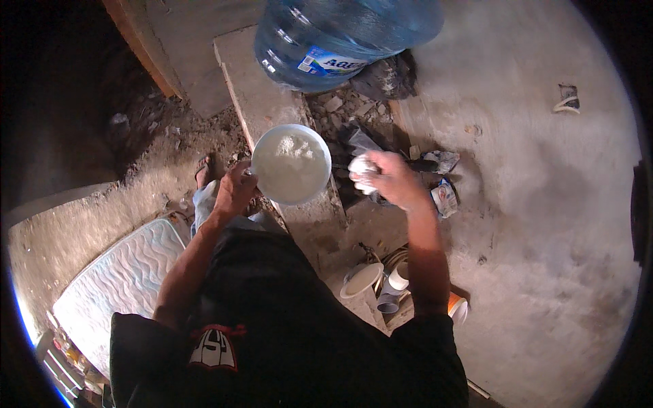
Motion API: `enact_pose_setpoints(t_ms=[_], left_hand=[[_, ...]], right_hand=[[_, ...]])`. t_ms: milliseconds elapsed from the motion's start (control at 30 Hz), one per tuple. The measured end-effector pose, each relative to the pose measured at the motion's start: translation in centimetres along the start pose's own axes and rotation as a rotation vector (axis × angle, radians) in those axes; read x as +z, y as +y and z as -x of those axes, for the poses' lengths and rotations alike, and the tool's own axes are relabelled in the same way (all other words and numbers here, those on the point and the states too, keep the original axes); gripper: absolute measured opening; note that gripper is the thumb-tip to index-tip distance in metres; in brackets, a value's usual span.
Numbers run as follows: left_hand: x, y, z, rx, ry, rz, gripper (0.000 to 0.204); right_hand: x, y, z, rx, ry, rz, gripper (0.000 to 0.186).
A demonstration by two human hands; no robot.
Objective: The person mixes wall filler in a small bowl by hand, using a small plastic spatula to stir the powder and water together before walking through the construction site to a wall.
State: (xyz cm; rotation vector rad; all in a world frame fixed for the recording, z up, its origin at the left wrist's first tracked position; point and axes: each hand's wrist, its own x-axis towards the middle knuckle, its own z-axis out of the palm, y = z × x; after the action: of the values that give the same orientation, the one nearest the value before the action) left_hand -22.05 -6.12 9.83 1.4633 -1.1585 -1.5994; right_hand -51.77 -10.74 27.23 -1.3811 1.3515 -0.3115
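A round, light-coloured bowl [291,185] holds cloudy liquid, and a heap of white powder [295,147] breaks its surface toward the far side. At the bowl's left rim is my left hand [237,190], its fingers closed on the edge. My right hand [391,178] is off to the right, apart from the bowl and slightly smeared by motion. Its fingers are curled around a white clump [364,173] that looks like the same powder. A printed packet [445,198] lies just beyond my right wrist.
A large blue water jug [340,41] lies at the far end of a concrete ledge [258,92]. Rubble [340,112] and dark plastic sit beside it. A white lid [362,280] and grey pipe piece [388,302] are near my right forearm. A mattress [122,279] lies left.
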Motion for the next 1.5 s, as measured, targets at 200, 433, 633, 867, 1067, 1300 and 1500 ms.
enact_pose_setpoints(t_ms=[200,433,633,867,1067,1300,1500], left_hand=[[0.1,-0.9,-0.2,0.021,-0.003,0.017,0.043],[0.2,0.3,0.2,0.019,0.012,0.022,0.044],[-0.1,1.1,0.6,0.047,-0.005,0.022,0.043],[-0.5,1.4,0.8,0.036,-0.017,0.021,0.043],[-0.7,2.1,1.3,0.017,-0.028,0.006,0.041],[-0.9,2.1,1.4,0.031,-0.037,0.009,0.042],[-0.7,2.3,1.3,0.035,-0.033,-0.021,0.041]], right_hand=[[7.6,-0.1,-4.8,-0.011,-0.098,0.426,0.025],[9.3,-0.5,-4.9,-0.083,-0.028,0.506,0.028],[6.2,0.3,-5.9,-0.078,0.218,0.643,0.027],[5.3,-1.0,-8.8,-0.152,0.181,0.772,0.025],[5.5,0.7,-11.4,-0.489,0.242,0.776,0.022],[6.7,-1.1,-12.1,-0.454,0.173,0.744,0.025],[8.4,-2.9,-12.1,-0.260,0.125,0.745,0.025]])
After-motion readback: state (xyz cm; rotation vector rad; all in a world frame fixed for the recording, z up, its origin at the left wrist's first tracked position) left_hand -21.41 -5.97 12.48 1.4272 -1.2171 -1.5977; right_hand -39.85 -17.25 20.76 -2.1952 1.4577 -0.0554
